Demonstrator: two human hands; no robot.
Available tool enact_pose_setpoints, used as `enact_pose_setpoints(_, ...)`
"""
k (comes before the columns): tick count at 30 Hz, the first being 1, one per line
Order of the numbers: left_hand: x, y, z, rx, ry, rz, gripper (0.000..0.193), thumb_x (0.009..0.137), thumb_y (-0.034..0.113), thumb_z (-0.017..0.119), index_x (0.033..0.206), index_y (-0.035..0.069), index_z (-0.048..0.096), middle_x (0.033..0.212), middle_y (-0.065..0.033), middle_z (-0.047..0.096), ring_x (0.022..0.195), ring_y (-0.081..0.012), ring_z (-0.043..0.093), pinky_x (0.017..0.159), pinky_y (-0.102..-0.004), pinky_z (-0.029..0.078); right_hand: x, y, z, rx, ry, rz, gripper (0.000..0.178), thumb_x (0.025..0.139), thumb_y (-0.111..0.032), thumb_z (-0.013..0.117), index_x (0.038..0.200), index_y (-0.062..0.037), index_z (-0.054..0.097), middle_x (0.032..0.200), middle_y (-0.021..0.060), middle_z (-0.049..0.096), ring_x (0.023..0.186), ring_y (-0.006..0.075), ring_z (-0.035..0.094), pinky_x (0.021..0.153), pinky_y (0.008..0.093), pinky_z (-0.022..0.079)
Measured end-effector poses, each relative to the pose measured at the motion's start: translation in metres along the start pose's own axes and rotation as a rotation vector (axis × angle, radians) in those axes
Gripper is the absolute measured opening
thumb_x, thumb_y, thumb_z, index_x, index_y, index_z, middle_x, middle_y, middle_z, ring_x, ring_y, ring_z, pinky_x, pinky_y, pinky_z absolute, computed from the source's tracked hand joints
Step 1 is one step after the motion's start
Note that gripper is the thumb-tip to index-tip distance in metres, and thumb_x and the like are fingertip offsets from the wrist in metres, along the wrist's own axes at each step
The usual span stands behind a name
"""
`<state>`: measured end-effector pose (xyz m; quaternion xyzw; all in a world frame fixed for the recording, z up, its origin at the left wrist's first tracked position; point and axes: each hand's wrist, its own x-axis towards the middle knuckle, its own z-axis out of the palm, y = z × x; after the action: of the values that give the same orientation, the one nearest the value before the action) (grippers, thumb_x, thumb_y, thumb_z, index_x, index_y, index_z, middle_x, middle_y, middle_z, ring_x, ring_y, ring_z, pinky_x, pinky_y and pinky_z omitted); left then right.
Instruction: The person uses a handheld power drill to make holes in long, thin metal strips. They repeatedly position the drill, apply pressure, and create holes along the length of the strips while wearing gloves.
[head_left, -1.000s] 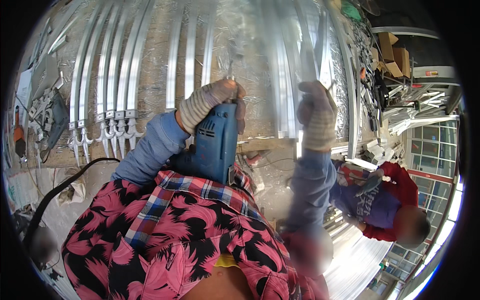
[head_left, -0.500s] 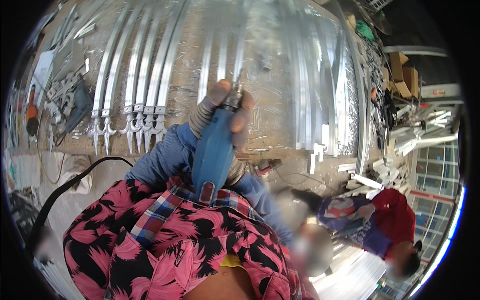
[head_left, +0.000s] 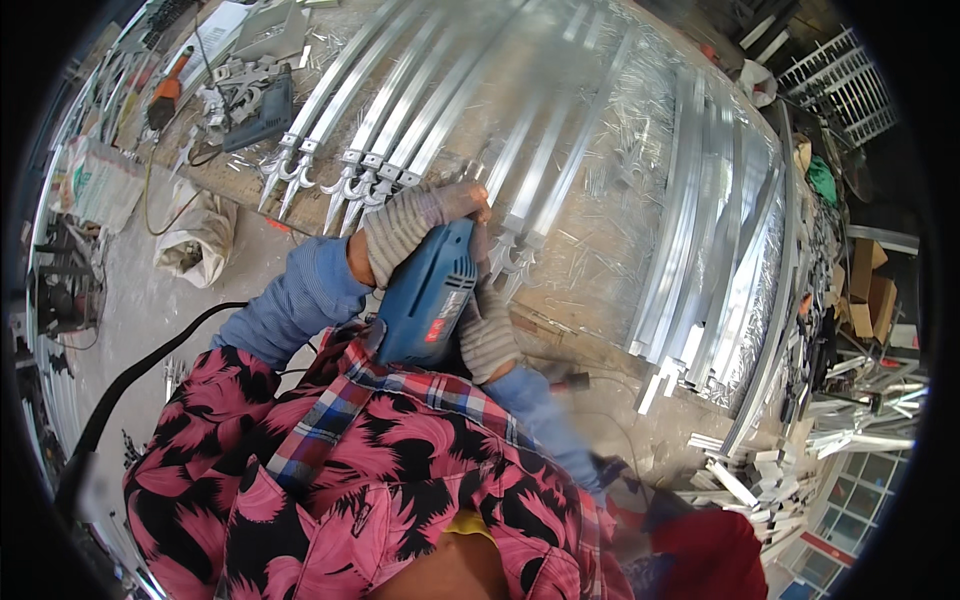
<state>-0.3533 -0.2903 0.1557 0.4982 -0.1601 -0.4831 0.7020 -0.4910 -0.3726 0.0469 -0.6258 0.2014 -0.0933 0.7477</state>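
A blue power drill [head_left: 425, 290] is held close to my chest, its front end directed away over the workbench. My left hand [head_left: 415, 220], in a striped knit glove with bare fingertips, is closed around the drill's front. My right hand [head_left: 490, 335], gloved the same way, grips the drill's right side, its fingers partly hidden behind the body. The chuck is blurred and mostly covered by my fingers. Just beyond my hands lie silver metal bars [head_left: 400, 90] with spear-shaped ends [head_left: 365, 185]. More spear ends [head_left: 512, 258] show right of the drill.
Long silver bars [head_left: 690, 220] lie at the right of the bench. At the far left are an orange power tool [head_left: 165, 95] and another blue tool [head_left: 262, 115]. A white sack [head_left: 200, 235] stands on the floor. A person in red [head_left: 705, 550] is close at lower right.
My view has swung, so the bench appears tilted and shifted rightward. The drill has rolled, showing its vented side. Both hands still hold it. The person in red appears lower and nearer.
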Motion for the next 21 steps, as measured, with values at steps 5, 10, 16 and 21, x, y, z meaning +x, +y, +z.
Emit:
enact_pose_setpoints(5,-0.020,-0.019,0.005,-0.237,-0.170,0.020,0.036,0.079,0.037,0.056,0.094,0.005,0.050,0.067,-0.0109,0.055,0.070,-0.0283,0.059,0.071,-0.0393,0.048,-0.005,-0.044,-0.039,0.158,0.146,0.063,0.021,0.085,-0.018,0.052,0.100,-0.0025,0.049,0.071,0.0025,0.053,0.061,0.0069,0.048,0.054,0.0173,0.040)
enact_pose_setpoints(10,-0.027,-0.042,0.010,-0.356,-0.140,0.036,0.046,0.073,0.044,0.062,0.092,0.005,0.049,0.063,-0.0108,0.054,0.067,-0.0295,0.059,0.070,-0.0423,0.048,-0.010,-0.096,-0.047,0.342,0.179,-0.090,0.023,0.083,-0.022,0.054,0.096,-0.0037,0.050,0.069,0.0050,0.056,0.058,0.0105,0.052,0.051,0.0206,0.041)
enact_pose_setpoints(16,-0.011,-0.035,0.007,-0.289,-0.233,0.049,0.049,0.075,0.050,0.057,0.093,0.005,0.052,0.065,-0.0124,0.056,0.066,-0.0250,0.059,0.062,-0.0326,0.049,-0.003,-0.113,-0.027,0.045,0.268,-0.245,0.018,0.087,-0.018,0.048,0.096,-0.0021,0.048,0.070,0.0026,0.051,0.058,0.0082,0.049,0.048,0.0201,0.039)
enact_pose_setpoints(21,0.009,-0.019,-0.017,-0.159,-0.244,-0.059,0.059,0.070,0.058,0.056,0.092,0.005,0.047,0.060,-0.0107,0.054,0.060,-0.0282,0.058,0.057,-0.0376,0.050,0.032,-0.119,0.010,0.156,0.398,-0.365,0.016,0.088,-0.016,0.043,0.094,-0.0016,0.047,0.072,0.0011,0.049,0.055,0.0089,0.045,0.049,0.0239,0.040)
